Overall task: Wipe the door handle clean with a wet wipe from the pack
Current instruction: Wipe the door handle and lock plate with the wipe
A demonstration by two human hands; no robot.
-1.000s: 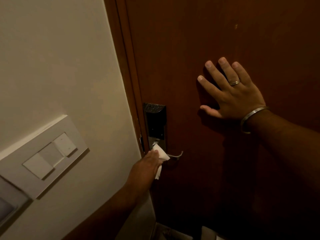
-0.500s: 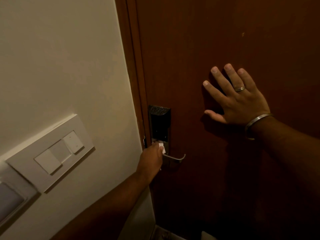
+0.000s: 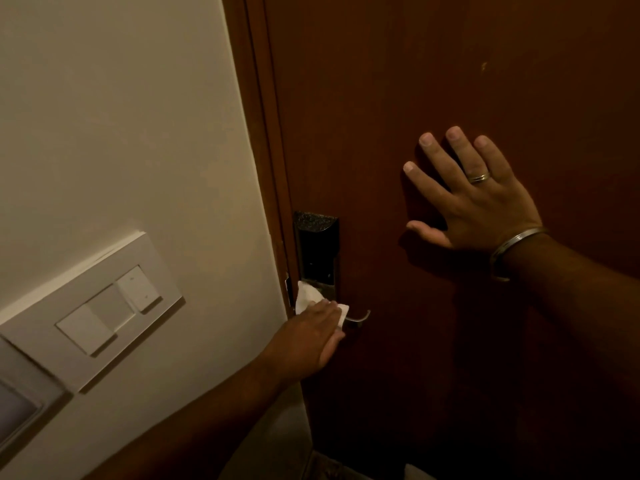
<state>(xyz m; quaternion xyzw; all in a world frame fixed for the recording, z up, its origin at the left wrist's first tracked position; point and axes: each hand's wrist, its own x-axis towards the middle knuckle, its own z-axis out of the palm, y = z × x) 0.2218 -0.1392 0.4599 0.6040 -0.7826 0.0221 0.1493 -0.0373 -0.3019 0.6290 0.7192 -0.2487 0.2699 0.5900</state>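
Observation:
A metal lever door handle (image 3: 360, 318) sticks out below a dark lock plate (image 3: 317, 251) on the brown wooden door (image 3: 398, 98). My left hand (image 3: 304, 337) presses a white wet wipe (image 3: 306, 297) against the base of the handle, covering most of the lever; only its curved tip shows. My right hand (image 3: 474, 199) lies flat on the door to the right of the lock, fingers spread, with a ring and a metal bangle at the wrist. The wipe pack is not in view.
A cream wall (image 3: 121, 116) fills the left side, with a white switch panel (image 3: 104, 306) and a second panel (image 3: 17, 410) at the lower left edge. The brown door frame (image 3: 263, 133) runs between wall and door.
The wipe, mostly hidden under my left hand half a second ago, now shows above and right of the fingers on the handle. My right hand stays flat on the door.

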